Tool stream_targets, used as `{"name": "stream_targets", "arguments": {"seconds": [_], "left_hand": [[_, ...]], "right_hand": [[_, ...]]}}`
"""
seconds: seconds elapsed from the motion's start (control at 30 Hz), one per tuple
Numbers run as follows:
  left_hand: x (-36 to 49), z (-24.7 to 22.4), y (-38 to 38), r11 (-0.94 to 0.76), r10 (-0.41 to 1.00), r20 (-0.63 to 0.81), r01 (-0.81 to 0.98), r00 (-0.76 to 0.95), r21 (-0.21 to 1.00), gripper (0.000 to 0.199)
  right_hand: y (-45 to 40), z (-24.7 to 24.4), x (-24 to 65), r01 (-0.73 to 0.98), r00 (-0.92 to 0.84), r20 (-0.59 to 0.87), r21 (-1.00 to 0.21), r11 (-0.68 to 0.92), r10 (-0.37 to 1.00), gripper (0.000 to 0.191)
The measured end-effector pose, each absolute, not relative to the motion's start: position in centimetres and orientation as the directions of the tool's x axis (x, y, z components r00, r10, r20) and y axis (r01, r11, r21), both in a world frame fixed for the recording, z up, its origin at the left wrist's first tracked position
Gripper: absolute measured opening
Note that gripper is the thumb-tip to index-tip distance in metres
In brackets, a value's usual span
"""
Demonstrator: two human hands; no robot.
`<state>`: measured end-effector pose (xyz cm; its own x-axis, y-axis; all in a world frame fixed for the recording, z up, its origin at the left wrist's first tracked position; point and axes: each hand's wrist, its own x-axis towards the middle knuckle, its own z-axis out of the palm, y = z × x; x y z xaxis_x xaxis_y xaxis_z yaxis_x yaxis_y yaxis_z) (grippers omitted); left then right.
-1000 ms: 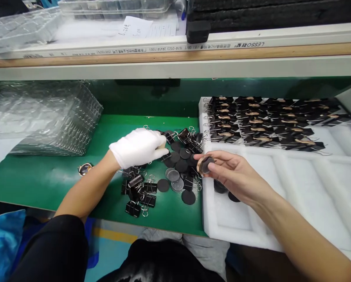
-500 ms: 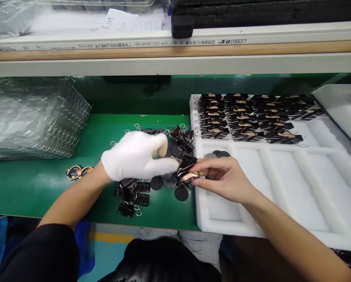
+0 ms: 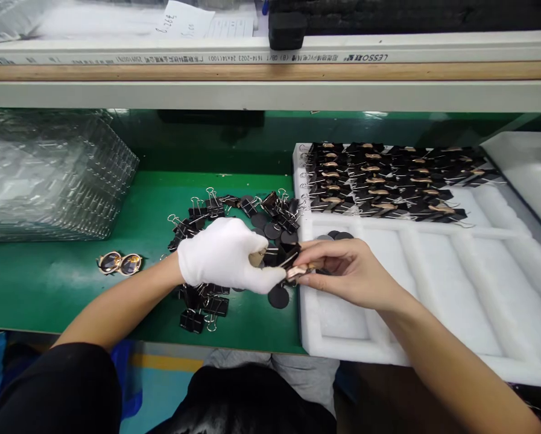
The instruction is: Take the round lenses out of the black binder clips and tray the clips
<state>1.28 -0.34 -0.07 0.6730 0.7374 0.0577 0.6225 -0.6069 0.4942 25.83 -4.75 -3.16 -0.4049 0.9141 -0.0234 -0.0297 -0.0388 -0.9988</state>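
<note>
Green tabletop [image 3: 62,295] beneath a shiny, gold-toned piece [image 3: 296,272].

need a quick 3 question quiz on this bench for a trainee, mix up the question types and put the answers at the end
1. Which hand wears the white glove?

2. Where are the sunglasses?
a) in the foam tray
b) on the green table, left of the clips
c) up on the shelf

3. Fill in the gap: the right hand pinches a small ____-coloured piece.

Key:
1. The left hand
2. b
3. gold
</note>
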Motion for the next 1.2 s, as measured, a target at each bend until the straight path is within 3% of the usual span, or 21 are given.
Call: {"name": "stream_targets", "arguments": {"seconds": [0.17, 0.3, 0.67, 0.87, 0.97, 1.03, 1.13, 1.2], "left_hand": [[1.4, 0.5, 0.4, -0.513, 0.751, 0.024, 0.561, 0.660, 0.649, 0.045], [1.8, 0.2, 0.1, -0.389, 0.735, -0.097, 0.534, 0.671, 0.751, 0.046], [2.3, -0.7, -0.4, -0.367, 0.751, -0.093, 0.531, 0.654, 0.764, 0.048], [0.7, 1.8, 1.1, -0.395, 0.642, -0.240, 0.582, 0.729, 0.711, 0.044], [-0.9, 2.4, 2.6, -0.448, 0.776, -0.146, 0.698, 0.614, 0.559, 0.051], [-1.6, 1.7, 3.5, -0.458, 0.873, -0.010, 0.826, 0.488, 0.327, 0.050], [-1.4, -0.3, 4.6, -0.528, 0.848, 0.045, 0.849, 0.529, -0.016, 0.048], [-0.9, -1.7, 5.3, -0.594, 0.802, 0.012, 0.800, 0.597, -0.083, 0.057]], "right_hand": [[-4.1, -2.7, 25.6, -0.313, -0.128, -0.189, -0.924, -0.220, 0.974, 0.026], [-3.9, -3.3, 24.7, -0.434, -0.044, -0.287, -0.857, -0.277, 0.957, 0.033], [-4.3, -4.1, 24.2, -0.324, -0.053, -0.208, -0.921, -0.214, 0.977, 0.038], [-4.5, -4.0, 24.1, -0.324, -0.036, -0.148, -0.934, -0.152, 0.988, 0.031], [-4.2, -3.6, 24.5, -0.386, 0.045, -0.172, -0.912, -0.142, 0.984, 0.031], [-3.8, -3.5, 24.9, -0.431, 0.093, -0.219, -0.888, -0.159, 0.971, 0.035], [-3.3, -3.8, 25.2, -0.475, 0.082, -0.259, -0.859, -0.191, 0.962, 0.037], [-3.2, -4.0, 25.2, -0.486, 0.031, -0.270, -0.845, -0.222, 0.962, 0.035]]}}
